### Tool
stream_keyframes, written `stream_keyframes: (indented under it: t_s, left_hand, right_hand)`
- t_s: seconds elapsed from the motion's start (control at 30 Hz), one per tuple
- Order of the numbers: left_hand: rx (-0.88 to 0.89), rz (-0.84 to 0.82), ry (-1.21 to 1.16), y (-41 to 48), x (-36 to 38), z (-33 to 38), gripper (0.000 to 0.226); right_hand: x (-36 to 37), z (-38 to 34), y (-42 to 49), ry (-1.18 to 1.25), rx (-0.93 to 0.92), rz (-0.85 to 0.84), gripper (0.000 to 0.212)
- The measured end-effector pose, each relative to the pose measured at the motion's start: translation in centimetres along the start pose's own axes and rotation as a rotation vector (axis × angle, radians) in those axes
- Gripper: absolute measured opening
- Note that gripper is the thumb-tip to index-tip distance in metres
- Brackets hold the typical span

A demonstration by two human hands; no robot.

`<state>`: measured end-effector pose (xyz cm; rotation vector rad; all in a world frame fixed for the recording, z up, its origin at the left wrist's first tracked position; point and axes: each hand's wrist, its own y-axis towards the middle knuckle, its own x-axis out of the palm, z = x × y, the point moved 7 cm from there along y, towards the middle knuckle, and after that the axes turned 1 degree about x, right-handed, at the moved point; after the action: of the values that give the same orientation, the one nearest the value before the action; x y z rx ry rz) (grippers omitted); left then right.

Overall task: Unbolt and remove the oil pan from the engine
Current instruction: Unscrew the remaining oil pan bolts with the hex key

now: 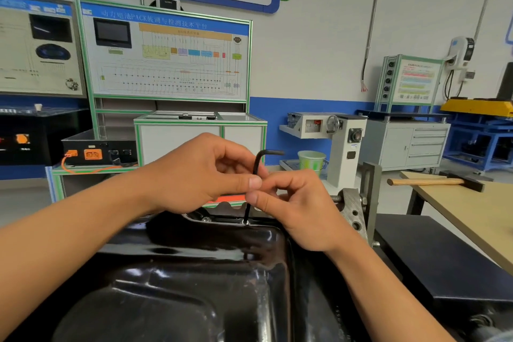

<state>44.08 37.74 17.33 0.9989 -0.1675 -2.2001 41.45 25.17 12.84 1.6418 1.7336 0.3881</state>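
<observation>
Black glossy oil pan (194, 272) is seen nearest the camera, filling the lower frame, sump side up, long axis running from the viewer toward the far rim. At the far rim a bolt (245, 222) is seated in the flange, with another bolt head (205, 219) just left of it. An L-shaped black hex key (256, 164) is stood nearly upright in the bolt, long leg vertical, short leg pointed right at the top. The shaft is pinched by the left hand (205, 172) between thumb and fingers, roughly mid-shaft. The right hand (298, 208) is closed on the shaft just below, thumb tip touching the left thumb. Right of the hands, a grey metal stand bracket (358, 203) with a threaded rod is seen beside the pan. Further right, a hammer (438, 182) with wooden handle is laid on a table (472, 211), head pointed right. Beyond, a green plastic cup (311, 161) and a training panel (166, 55) are seen against the wall.
</observation>
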Motion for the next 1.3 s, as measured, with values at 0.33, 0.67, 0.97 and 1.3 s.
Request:
stream_keyframes:
  t_s: [0.33,0.67,0.97,1.3]
  left_hand:
    - [0.078,0.076,0.073,0.2,-0.7,0.7,0.029]
    - [0.028,0.015,0.039,0.1,-0.3,0.2,0.020]
    - [0.045,0.097,0.046,0.0,-0.9,0.6,0.018]
    - [0.068,0.094,0.034,0.3,-0.9,0.3,0.028]
  right_hand:
    - [0.4,-0.5,-0.1,0.000,0.021,-0.007,0.009]
    - [0.6,-0.2,0.1,0.019,0.032,0.004,0.009]
    - [0.6,-0.8,-0.1,-0.011,0.027,0.000,0.012]
    - [0.2,-0.5,0.2,-0.030,0.010,0.055,0.014]
